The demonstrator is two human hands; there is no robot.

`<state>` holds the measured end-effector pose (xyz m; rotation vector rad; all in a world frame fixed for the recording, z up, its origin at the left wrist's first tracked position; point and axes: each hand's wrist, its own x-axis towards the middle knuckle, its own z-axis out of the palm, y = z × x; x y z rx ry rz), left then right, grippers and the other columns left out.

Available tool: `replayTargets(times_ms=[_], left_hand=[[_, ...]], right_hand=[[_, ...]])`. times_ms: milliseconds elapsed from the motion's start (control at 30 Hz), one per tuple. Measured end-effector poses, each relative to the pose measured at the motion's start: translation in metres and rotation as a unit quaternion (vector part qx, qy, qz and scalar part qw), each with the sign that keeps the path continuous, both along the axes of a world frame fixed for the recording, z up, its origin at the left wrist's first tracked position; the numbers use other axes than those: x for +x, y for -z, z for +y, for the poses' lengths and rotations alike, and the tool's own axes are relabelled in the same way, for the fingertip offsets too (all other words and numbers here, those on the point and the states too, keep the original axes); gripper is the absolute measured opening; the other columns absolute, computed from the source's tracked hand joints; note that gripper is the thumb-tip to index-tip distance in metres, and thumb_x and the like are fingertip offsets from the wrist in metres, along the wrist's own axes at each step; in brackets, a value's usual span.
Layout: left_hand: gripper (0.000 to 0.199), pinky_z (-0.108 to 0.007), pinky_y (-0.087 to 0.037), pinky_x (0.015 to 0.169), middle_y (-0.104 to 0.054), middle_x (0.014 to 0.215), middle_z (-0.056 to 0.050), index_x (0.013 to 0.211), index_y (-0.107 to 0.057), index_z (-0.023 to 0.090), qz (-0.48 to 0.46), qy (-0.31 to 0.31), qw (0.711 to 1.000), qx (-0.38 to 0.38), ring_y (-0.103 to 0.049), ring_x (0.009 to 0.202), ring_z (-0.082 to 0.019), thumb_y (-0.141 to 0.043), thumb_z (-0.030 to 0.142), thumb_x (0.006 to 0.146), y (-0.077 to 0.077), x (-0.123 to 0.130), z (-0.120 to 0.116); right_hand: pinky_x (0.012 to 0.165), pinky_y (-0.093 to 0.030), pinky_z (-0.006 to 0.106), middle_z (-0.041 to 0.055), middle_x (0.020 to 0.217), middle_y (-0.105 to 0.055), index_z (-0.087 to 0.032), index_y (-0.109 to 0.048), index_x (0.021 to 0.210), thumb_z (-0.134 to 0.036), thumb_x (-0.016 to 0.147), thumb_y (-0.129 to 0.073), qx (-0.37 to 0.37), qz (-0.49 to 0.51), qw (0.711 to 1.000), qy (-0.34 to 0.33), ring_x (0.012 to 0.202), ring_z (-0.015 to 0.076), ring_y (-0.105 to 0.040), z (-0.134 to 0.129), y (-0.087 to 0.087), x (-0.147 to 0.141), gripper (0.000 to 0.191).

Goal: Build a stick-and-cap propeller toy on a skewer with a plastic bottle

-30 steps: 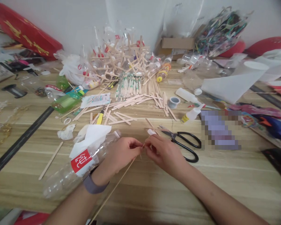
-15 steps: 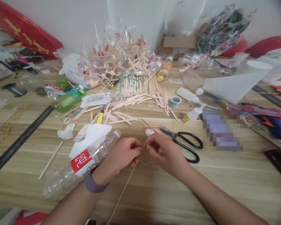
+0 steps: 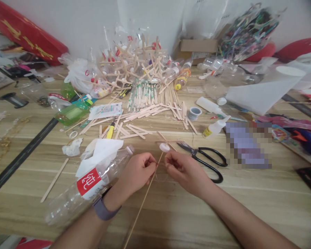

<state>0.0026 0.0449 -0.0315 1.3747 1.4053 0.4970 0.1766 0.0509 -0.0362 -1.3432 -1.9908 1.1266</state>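
Note:
My left hand (image 3: 138, 173) is closed in a pinch on a thin bamboo stick (image 3: 140, 209), which slants from the bottom edge up past the fingertips. A fine thread, barely visible, is at the stick near those fingers and loops below. My right hand (image 3: 185, 171) is just to the right, thumb and fingers pinched together on what looks like that thread. Beyond the hands lies a white bottle cap (image 3: 165, 147) beside crossed wooden sticks (image 3: 168, 141). Black-handled scissors (image 3: 209, 155) lie partly open by my right hand. An uncapped clear plastic bottle (image 3: 64, 204) lies beside my left wrist.
Loose craft sticks (image 3: 145, 112) and a heap of bottles and stick crosses (image 3: 129, 67) spread across the back. A spool (image 3: 195, 113), a small glue bottle (image 3: 214, 128) and a pixelated object (image 3: 246, 145) lie to the right. A green bottle (image 3: 72, 112) is at left.
My right hand has drawn slightly right, widening the gap to my left hand and uncovering the white cap and the stick's upper end. My left hand keeps its pinch.

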Motion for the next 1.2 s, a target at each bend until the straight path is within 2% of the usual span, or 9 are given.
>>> replayTargets(times_ms=[167, 433, 700, 900, 1067, 1200], left_hand=[[0.012, -0.022, -0.032, 0.041, -0.048, 0.044, 0.008, 0.069, -0.054, 0.021, 0.035, -0.002, 0.999, 0.017, -0.048, 0.038, -0.012, -0.047, 0.024, 0.078, -0.0005, 0.0002, -0.0013], [0.013, -0.020, -0.033, 0.042, -0.052, 0.053, 0.007, 0.071, -0.053, 0.020, 0.082, 0.006, 0.996, 0.046, -0.051, 0.040, -0.009, -0.045, 0.021, 0.081, -0.0021, 0.0041, -0.0027], [0.015, -0.021, -0.033, 0.047, -0.050, 0.048, 0.008, 0.073, -0.054, 0.020, 0.100, 0.011, 0.992, 0.073, -0.050, 0.041, -0.010, -0.045, 0.019, 0.084, 0.0028, 0.0045, -0.0027], [0.017, -0.022, -0.032, 0.048, -0.049, 0.045, 0.009, 0.072, -0.055, 0.020, 0.099, 0.005, 0.992, 0.076, -0.049, 0.041, -0.010, -0.045, 0.018, 0.086, 0.0028, 0.0082, -0.0027], [0.018, -0.022, -0.033, 0.050, -0.052, 0.048, 0.007, 0.073, -0.056, 0.020, 0.110, -0.016, 0.991, 0.078, -0.051, 0.042, -0.011, -0.046, 0.019, 0.087, 0.0016, 0.0092, -0.0030], [0.016, -0.023, -0.033, 0.052, -0.053, 0.050, 0.006, 0.076, -0.059, 0.020, 0.137, -0.020, 0.985, 0.101, -0.052, 0.046, -0.012, -0.047, 0.017, 0.087, 0.0016, 0.0092, -0.0036]], right_hand=[[0.049, -0.031, 0.022, -0.0041, 0.061, -0.047, -0.021, -0.045, 0.069, -0.012, 0.073, -0.044, -0.004, -0.002, 0.999, -0.038, 0.054, 0.0109, -0.041, -0.0025, -0.0025, 0.0004, 0.010], [0.054, -0.033, 0.022, -0.0026, 0.066, -0.050, -0.021, -0.045, 0.072, -0.006, 0.076, -0.045, 0.075, -0.020, 0.994, -0.079, 0.058, 0.0117, -0.045, -0.0041, -0.0008, 0.0020, 0.015], [0.060, -0.037, 0.024, 0.0002, 0.071, -0.052, -0.020, -0.044, 0.073, -0.002, 0.078, -0.046, 0.165, -0.071, 0.977, -0.116, 0.065, 0.0144, -0.049, -0.0032, 0.0036, 0.0048, 0.019], [0.057, -0.038, 0.023, -0.0012, 0.067, -0.052, -0.020, -0.045, 0.072, 0.000, 0.076, -0.047, 0.178, -0.065, 0.973, -0.133, 0.061, 0.0136, -0.048, -0.0042, -0.0002, 0.0044, 0.021], [0.055, -0.040, 0.023, -0.0002, 0.068, -0.056, -0.020, -0.048, 0.074, -0.003, 0.079, -0.048, 0.185, -0.087, 0.972, -0.114, 0.061, 0.0138, -0.052, -0.0023, 0.0022, 0.0060, 0.018], [0.061, -0.046, 0.028, 0.0052, 0.078, -0.060, -0.018, -0.055, 0.080, -0.010, 0.088, -0.047, 0.261, -0.123, 0.953, -0.091, 0.068, 0.0171, -0.057, 0.0011, 0.0053, 0.0091, 0.014]])
